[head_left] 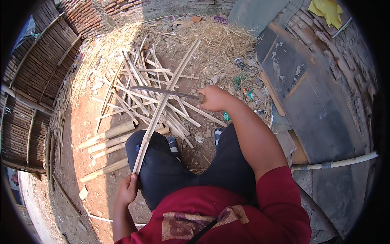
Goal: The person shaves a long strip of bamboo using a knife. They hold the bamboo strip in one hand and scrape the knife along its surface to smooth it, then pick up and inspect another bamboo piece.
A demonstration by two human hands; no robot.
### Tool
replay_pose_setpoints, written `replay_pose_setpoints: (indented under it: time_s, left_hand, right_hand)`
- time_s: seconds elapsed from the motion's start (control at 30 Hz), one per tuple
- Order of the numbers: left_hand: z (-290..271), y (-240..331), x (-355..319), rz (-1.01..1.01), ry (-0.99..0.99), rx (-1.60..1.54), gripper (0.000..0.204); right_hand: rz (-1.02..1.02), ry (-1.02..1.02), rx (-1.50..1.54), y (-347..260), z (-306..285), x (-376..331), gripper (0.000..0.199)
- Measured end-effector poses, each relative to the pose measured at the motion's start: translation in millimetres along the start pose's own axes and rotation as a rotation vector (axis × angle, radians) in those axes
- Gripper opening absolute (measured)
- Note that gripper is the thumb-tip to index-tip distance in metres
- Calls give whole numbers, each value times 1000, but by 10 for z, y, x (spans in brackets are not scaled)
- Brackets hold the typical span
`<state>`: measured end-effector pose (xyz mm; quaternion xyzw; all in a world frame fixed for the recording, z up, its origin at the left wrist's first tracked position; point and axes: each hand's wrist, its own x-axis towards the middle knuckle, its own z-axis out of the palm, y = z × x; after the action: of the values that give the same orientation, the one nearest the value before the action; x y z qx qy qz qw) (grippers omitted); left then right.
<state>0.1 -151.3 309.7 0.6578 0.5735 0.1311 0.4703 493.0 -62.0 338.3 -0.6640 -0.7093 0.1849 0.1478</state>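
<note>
From my remote position I cannot see the near end of the bamboo strip [162, 105]: it disappears inside the closed left hand [129, 188]. The knife [162, 92] handle is buried in the right hand [215, 97] fist, beyond the strip. The feet, beside the strip, are mostly covered by the knees. Small litter right of the strip is too small to identify.

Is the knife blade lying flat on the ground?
No. The right hand holds the knife raised, its blade crossing the bamboo strip that the left hand grips.
</note>
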Motion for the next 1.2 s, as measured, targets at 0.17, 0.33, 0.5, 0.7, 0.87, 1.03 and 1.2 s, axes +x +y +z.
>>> replay_pose_setpoints:
  time_s: [0.17,0.33,0.5,0.7,0.87,1.03,1.2]
  left_hand:
    - [71,112,-74,94,84,110,58]
    - [144,130,-30,139,204,247,56]
    - [50,132,-40,70,123,198,57]
    - [41,200,-64,117,97,213,58]
    - [132,232,-56,129,170,272,58]
    - [-9,85,-14,1,25,86,59]
    - [-72,140,-27,-48,-72,29,58]
  right_hand:
    - [-194,-126,-228,-656,-80,-197,41]
    - [145,35,278,280,-158,13,45]
    - [67,123,157,286,-92,-29,43]
    - [-208,-199,-150,-654,-146,-278,42]
    - [147,83,138,213,-242,39,48]
    - [46,55,35,8,-150,-80,48]
    - [-193,-274,-167,-767,-140,-287,49]
